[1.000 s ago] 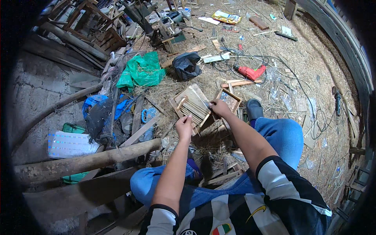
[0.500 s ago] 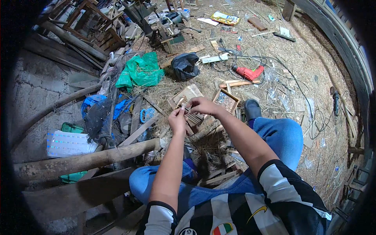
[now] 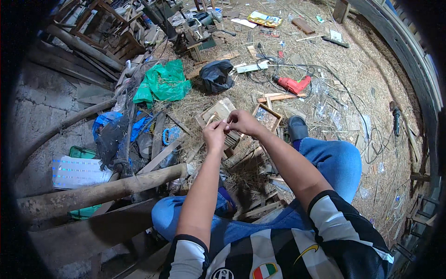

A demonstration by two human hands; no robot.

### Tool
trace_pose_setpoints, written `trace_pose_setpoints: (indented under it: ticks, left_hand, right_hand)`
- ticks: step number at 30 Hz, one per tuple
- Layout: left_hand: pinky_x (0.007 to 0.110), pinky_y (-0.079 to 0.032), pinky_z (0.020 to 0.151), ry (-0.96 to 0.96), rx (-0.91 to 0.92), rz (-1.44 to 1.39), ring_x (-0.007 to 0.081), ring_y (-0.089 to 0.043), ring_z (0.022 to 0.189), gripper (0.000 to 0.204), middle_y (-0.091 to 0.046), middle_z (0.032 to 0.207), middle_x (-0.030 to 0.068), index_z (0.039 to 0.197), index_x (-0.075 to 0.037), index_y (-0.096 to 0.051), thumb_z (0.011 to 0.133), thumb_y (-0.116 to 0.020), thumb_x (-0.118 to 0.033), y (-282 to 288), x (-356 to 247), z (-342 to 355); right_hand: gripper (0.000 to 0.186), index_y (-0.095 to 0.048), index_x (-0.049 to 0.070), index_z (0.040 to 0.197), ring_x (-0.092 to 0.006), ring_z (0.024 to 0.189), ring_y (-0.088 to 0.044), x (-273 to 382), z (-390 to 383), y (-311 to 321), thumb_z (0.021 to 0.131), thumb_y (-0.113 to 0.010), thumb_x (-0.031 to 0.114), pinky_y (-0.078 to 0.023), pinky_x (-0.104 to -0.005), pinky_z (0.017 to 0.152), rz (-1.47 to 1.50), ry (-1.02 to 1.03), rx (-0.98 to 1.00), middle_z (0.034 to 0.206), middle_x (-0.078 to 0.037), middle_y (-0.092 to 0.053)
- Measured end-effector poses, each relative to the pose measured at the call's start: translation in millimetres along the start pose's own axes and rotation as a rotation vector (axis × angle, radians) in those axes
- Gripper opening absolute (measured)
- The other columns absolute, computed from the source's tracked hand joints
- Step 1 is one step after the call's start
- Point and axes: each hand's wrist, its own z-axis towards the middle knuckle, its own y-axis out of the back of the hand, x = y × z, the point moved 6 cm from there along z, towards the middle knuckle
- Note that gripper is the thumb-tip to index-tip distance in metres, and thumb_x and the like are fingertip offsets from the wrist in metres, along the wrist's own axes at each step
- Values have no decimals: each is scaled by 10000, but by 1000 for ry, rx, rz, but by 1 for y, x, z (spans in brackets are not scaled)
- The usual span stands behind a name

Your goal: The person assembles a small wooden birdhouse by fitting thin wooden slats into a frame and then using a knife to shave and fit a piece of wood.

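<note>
Two hands (image 3: 214, 136), straw-littered floor (image 3: 362, 63), log (image 3: 107, 189)

Here's the left grip (image 3: 215, 135) right up against the right grip (image 3: 244, 123), both over the frame (image 3: 225, 107) on the ground before the person! Just right of that frame sits the box (image 3: 270, 110), and right again, a shod foot (image 3: 296, 128). Beyond the frame lies one bag (image 3: 217, 76), a second bag (image 3: 162, 83) to its left. Over right, the drill (image 3: 292, 85) lies behind a wood strip (image 3: 281, 96); farther right, a hand tool (image 3: 396, 120). Down left, a pole (image 3: 102, 189) runs in front of a panel (image 3: 79, 173).
</note>
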Motion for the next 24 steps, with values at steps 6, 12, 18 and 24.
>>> trace_pose_setpoints:
  ticks: [6, 12, 18, 24]
  left_hand:
    - [325, -499, 648, -226, -68, 410, 186, -642, 642, 342, -699, 729, 92, 922, 0, -752, 913, -710, -339, 0, -27, 5]
    - [491, -503, 899, -368, -79, 909, 413, -669, 991, 347, -711, 1028, 218, 1099, -92, -738, 976, -555, -361, 13, -33, 36]
    - [509, -502, 900, -151, 109, 912, 442, -654, 1023, 392, -699, 1046, 243, 1105, -81, -726, 1003, -500, -383, 28, -6, 59]
    - [500, -485, 721, -376, 73, 730, 416, -659, 771, 505, -692, 812, 231, 901, -2, -707, 996, -520, -461, 39, -47, 60]
  right_hand:
    - [301, -749, 28, 875, -286, 790, -720, -30, 0, 19, 742, -827, 287, -554, -390, 727, -21, -36, -104, 833, -179, -733]
    - [310, -655, -152, 869, -348, 751, -722, -104, -19, 21, 755, -646, 137, -565, -428, 724, 78, -448, -366, 794, -296, -688]
    - [249, -663, -135, 820, -314, 565, -679, -106, -33, -12, 766, -587, 97, -521, -438, 518, 326, -575, -315, 684, -239, -655]
    - [234, -683, -91, 746, -252, 565, -664, -58, -31, 33, 759, -630, 137, -515, -405, 536, 386, -395, -407, 639, -178, -661]
